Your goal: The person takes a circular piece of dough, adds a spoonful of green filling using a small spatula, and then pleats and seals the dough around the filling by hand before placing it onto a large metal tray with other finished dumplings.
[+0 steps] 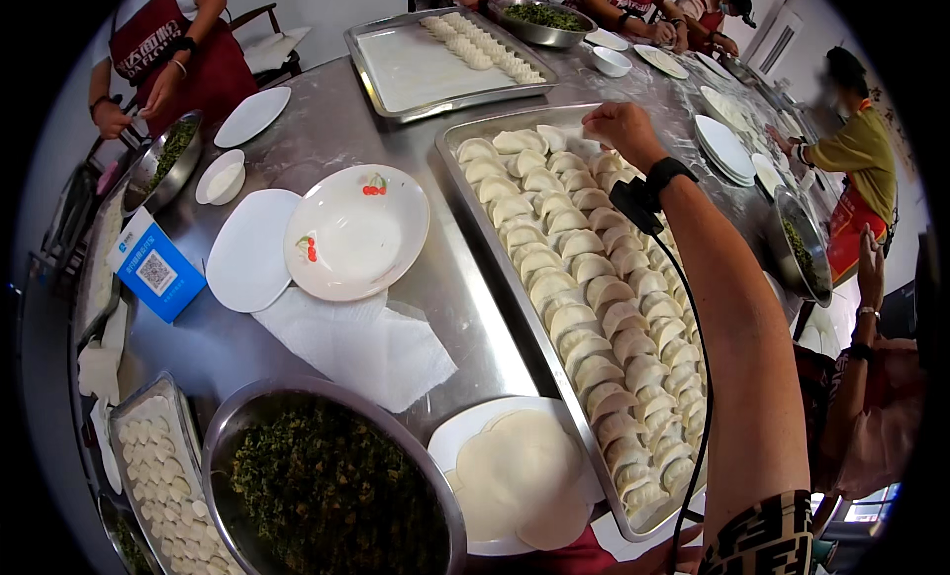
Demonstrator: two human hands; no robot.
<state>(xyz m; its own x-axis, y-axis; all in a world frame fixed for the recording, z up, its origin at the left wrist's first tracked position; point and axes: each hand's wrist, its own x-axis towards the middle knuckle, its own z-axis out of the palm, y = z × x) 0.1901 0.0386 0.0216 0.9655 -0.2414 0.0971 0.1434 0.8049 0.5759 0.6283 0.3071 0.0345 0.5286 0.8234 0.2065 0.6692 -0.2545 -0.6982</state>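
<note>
My right hand (620, 126) is over the far end of a metal tray (512, 297) lined with rows of pleated dumplings (570, 317). Its fingers curl together close to the dumplings; whether a dumpling is between them is unclear. A black band with a small cabled device is on that wrist. At the bottom edge, a partly hidden patch of skin (657, 554) may belong to my left hand; no fingers can be made out. Left of the tray's near end, round dough wrappers (519, 471) overlap on a white plate (453, 434), beside a metal bowl (223, 419) of chopped green filling (334, 486).
A cherry-patterned dish (356, 233), a white plate (249, 252), paper towels (371, 341) and a blue printed-code stand (159, 267) lie left. Another dumpling tray (415, 111) is beyond. Several people in aprons surround the steel table; a co-worker's raised hand (870, 267) is at right.
</note>
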